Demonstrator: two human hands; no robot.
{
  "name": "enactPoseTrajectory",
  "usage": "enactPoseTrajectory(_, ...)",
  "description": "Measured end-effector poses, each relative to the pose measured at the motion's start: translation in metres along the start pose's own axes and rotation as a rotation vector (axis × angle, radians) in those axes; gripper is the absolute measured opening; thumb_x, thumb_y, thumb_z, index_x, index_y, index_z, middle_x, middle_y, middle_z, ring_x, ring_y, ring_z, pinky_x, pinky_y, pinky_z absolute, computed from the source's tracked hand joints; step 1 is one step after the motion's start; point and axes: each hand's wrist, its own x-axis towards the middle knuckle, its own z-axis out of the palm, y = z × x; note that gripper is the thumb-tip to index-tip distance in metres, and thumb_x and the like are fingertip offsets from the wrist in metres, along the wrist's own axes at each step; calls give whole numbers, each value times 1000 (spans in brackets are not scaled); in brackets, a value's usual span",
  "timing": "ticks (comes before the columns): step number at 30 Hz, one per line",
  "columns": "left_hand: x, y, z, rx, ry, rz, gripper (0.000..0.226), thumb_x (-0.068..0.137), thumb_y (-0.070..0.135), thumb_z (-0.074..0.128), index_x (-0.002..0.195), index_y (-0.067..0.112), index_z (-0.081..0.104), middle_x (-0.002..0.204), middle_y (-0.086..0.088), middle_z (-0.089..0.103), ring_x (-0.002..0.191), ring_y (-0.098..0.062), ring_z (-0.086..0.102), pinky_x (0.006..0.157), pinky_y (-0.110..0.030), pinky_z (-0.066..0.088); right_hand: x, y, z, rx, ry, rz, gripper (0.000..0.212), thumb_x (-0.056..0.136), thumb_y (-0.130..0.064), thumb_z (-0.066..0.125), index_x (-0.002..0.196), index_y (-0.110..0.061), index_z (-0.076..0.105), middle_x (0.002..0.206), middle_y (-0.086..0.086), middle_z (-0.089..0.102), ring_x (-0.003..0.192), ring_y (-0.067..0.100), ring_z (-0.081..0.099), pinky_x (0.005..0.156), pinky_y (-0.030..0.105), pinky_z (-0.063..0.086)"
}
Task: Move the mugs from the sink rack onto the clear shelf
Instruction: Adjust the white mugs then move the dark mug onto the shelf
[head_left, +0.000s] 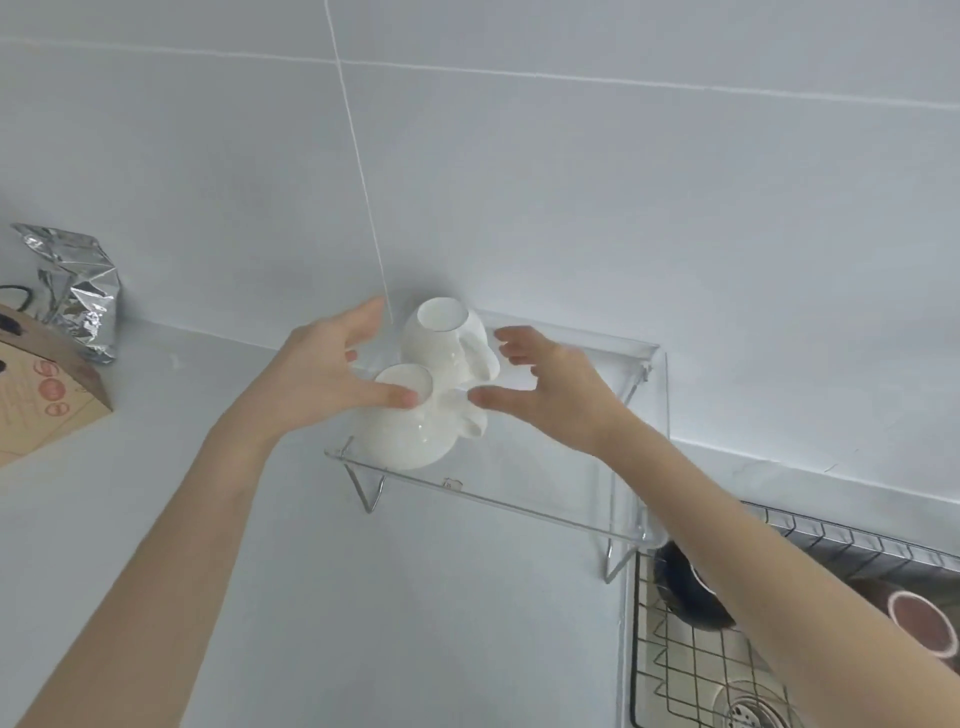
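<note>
Two white mugs stand upside down on the left end of the clear shelf (545, 499). The near mug (410, 436) sits by the shelf's front edge, the far mug (441, 338) behind it by the wall. My left hand (322, 374) has spread fingers; its thumb rests on the near mug's upturned base. My right hand (550, 384) hovers open just right of the mugs' handles, thumb close to the near mug. In the sink rack (675, 649) at lower right lie a dark mug (685, 592) and a brown mug (919, 618), both partly hidden by my right arm.
A crumpled silver foil bag (72, 286) and a brown cardboard box (36, 384) stand on the counter at the far left. The sink drain (748, 712) shows under the rack. A tiled wall backs the shelf.
</note>
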Motion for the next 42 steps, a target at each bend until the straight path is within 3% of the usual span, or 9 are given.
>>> enactPoseTrajectory(5,-44,76,67,-204,37,246,64,50,35,84,110,30,61,106,22,62,98,8,59,86,-5,44,-74,48,-79,97,243,59,26,82,-24,63,108,-21,61,108,-7,62,106,11,57,96,28,44)
enactPoseTrajectory(9,-72,105,162,-351,-35,398,41,60,35,75,99,26,66,98,17,68,94,5,63,78,-9,47,-134,119,-105,-12,316,220,25,82,-25,62,107,-28,60,119,-4,62,112,19,53,98,34,42)
enactPoseTrajectory(13,-74,96,265,-252,-295,321,53,66,25,77,115,25,58,112,12,63,104,3,57,87,-11,46,-187,187,-100,-67,303,383,34,80,-22,64,113,-23,58,117,1,64,103,26,59,91,29,43)
enactPoseTrajectory(15,-68,80,308,-179,-379,262,67,63,23,79,124,21,50,127,3,55,113,-4,51,99,-21,44,-201,215,-90,-48,287,453,38,80,-19,65,117,-20,57,117,2,64,102,19,58,90,27,41)
enactPoseTrajectory(21,-36,39,382,82,-426,73,93,59,32,80,136,14,30,146,-6,35,134,-24,33,111,-44,30,-205,284,-53,21,155,587,44,79,-19,65,121,-15,53,125,5,61,117,19,52,97,28,38)
enactPoseTrajectory(26,-13,30,404,183,-468,26,98,63,24,79,140,9,21,153,-11,24,139,-26,25,114,-42,25,-196,313,-35,67,117,568,32,82,-16,60,114,-16,58,115,4,66,109,20,57,86,24,39)
enactPoseTrajectory(33,-11,26,408,201,-445,41,93,66,15,77,140,7,22,152,-11,27,141,-22,23,115,-31,19,-197,322,-23,179,246,548,10,80,-12,63,86,-20,65,83,3,70,85,20,62,69,18,42)
enactPoseTrajectory(39,-15,44,393,232,-456,28,91,64,20,79,138,7,29,147,-10,38,133,-25,36,109,-31,29,-201,308,-35,201,296,556,5,77,-11,66,79,-15,67,77,11,70,79,27,62,71,37,49)
enactPoseTrajectory(42,-17,72,371,224,-402,84,85,61,25,80,132,10,38,133,-6,52,120,-25,49,97,-32,39,-203,285,-59,220,322,510,14,75,-10,69,77,-24,68,74,-1,72,73,8,64,69,19,49)
